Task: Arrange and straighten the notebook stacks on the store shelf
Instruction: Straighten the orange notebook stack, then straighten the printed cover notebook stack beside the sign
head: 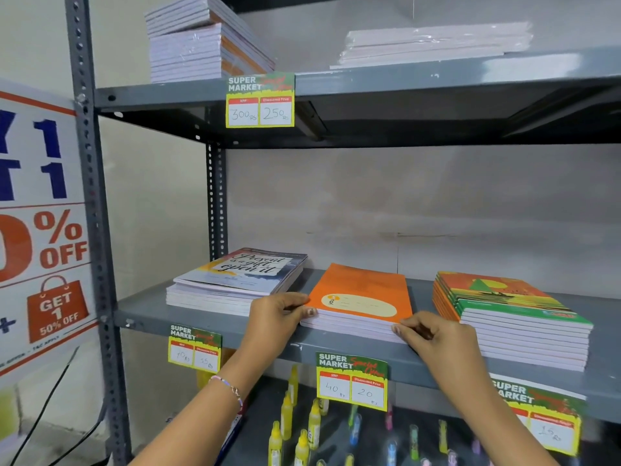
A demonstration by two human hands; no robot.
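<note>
An orange notebook stack (363, 297) lies in the middle of the grey middle shelf (144, 307), turned slightly askew. My left hand (275, 314) grips its front left corner, thumb on top and fingers against the edge. My right hand (433, 334) pinches its front right corner. To the left sits a stack with a lettered cover (242, 277), its top books fanned out of line. On the right stands a taller green and orange stack (517, 314).
The upper shelf (437, 79) carries a tall wrapped notebook pile (198, 42) and a flat wrapped pack (437, 42). Price tags (352, 380) hang from the shelf fronts. Small bottles (312, 425) stand on the shelf below. A sale poster (40, 230) hangs at left.
</note>
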